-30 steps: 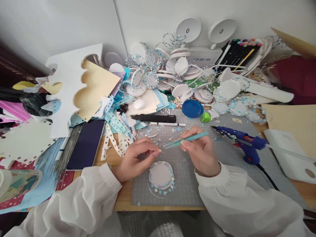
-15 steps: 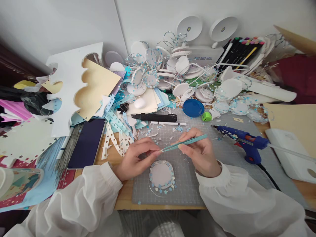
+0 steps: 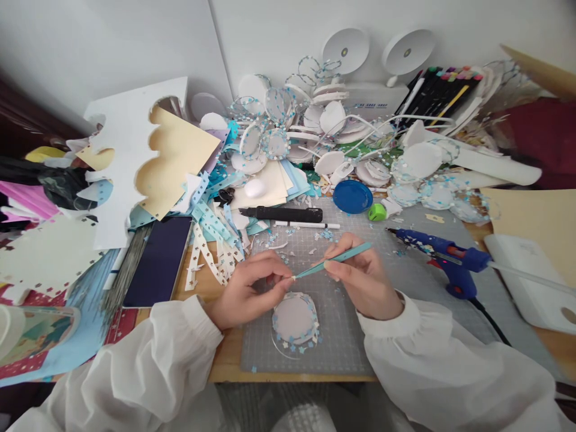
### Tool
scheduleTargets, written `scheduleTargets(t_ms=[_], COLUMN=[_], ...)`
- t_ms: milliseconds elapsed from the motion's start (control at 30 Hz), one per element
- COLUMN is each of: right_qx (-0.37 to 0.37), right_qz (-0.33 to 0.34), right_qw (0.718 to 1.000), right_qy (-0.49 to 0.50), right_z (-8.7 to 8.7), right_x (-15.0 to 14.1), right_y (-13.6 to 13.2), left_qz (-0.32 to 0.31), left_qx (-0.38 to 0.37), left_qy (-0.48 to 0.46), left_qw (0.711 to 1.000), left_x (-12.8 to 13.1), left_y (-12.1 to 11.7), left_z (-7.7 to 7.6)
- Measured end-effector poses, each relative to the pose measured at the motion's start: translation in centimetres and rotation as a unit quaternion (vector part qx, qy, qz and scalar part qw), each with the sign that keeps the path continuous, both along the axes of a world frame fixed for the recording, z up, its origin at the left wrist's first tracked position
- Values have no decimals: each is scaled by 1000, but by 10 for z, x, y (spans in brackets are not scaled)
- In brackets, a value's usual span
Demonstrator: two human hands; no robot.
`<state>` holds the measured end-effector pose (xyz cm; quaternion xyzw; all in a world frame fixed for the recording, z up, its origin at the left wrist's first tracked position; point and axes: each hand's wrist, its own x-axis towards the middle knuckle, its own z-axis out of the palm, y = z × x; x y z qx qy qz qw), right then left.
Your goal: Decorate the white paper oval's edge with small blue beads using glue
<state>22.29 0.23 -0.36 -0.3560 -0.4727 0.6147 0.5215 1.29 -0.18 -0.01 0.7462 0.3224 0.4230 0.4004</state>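
Between thumb and fingers, my right hand [image 3: 363,277] grips teal tweezers [image 3: 342,255], whose tips point left and down. The tips meet a tiny pale piece [image 3: 294,278], perhaps a small paper star, at the fingertips of my left hand [image 3: 254,285]. My left thumb and forefinger are pinched on that piece. Just below lies a round white disc [image 3: 294,318] edged with small blue and white stars, a thin clear wire loop curving out beneath it. It rests on the grey cutting mat [image 3: 342,348].
A blue glue gun [image 3: 445,255] lies at the right, its cord running forward. A black cutter pen [image 3: 283,214], a blue lid [image 3: 353,197] and a green sharpener-like item [image 3: 377,212] sit beyond my hands. Punched paper strips [image 3: 211,222] and a phone [image 3: 158,261] are at left. Decorated discs [image 3: 333,117] pile up behind.
The tweezers have closed up and shifted slightly left and down, their tips now on the pale piece at my left fingertips. The disc and my left hand are nearly unmoved.
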Motion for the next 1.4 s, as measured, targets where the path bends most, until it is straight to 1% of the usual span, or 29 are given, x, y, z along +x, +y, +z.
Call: scheduleTargets(t_ms=[267,400,467,533,600,633,667,700,733,800,833,900,933,967,1000,1033,1067,1133,1167,1200,1233,1267,1333,1367,1400], right_qx=[-56,-54,-20,38,119,171,233,301,369,491,538,607,629,645,656,663,666,656,638,613,583,551,492,469,446], right_qz=[-12,-32,-52,-82,-118,-134,-140,-132,-115,-62,-40,-10,2,11,16,18,12,-12,-16,-14,-2,16,41,31,2], right_qw=[997,996,997,996,985,973,954,926,891,805,762,684,650,625,606,594,587,587,598,620,652,691,764,792,810], right_qy=[59,66,48,15,-40,-80,-129,-183,-238,-327,-357,-406,-426,-441,-450,-456,-461,-474,-484,-490,-485,-468,-415,-391,-381], right_z=[6,7,5,2,3,5,8,13,18,30,36,46,49,51,52,51,50,46,45,44,45,47,51,52,51], right_x=[-2,-2,-2,-2,-2,-1,-1,-1,-1,-4,-6,-14,-18,-23,-28,-32,-36,-42,-43,-43,-42,-39,-27,-18,-8], right_y=[1,4,4,3,0,-2,-5,-7,-9,-13,-15,-18,-19,-20,-21,-21,-21,-20,-19,-18,-18,-19,-24,-29,-34], left_qz=[8,14,15,17,23,28,32,34,35,32,27,6,-8,-21,-29,-31,-29,-16,-8,-1,6,11,17,18,21], left_qx=[-21,-36,-42,-49,-61,-70,-79,-92,-106,-140,-160,-210,-238,-265,-291,-313,-334,-369,-382,-391,-394,-393,-384,-379,-372], left_qy=[3,13,12,6,-1,-5,-9,-13,-20,-44,-61,-99,-117,-131,-141,-147,-153,-166,-174,-181,-187,-191,-195,-193,-187], left_qw=[1000,999,999,999,998,997,996,995,994,989,985,973,964,955,946,938,930,914,908,902,900,899,902,905,909], left_x=[-2,-5,-5,-5,-3,-3,-2,-2,-2,-3,-4,-7,-8,-8,-8,-8,-7,-4,-3,-2,-1,-1,-1,-2,-2], left_y=[0,0,0,0,0,0,0,1,1,2,2,3,3,2,2,1,1,0,0,0,0,1,3,4,5], left_z=[-2,-4,-3,-2,1,2,3,4,5,4,2,-2,-4,-6,-7,-7,-7,-5,-3,-2,-1,0,1,2,2])
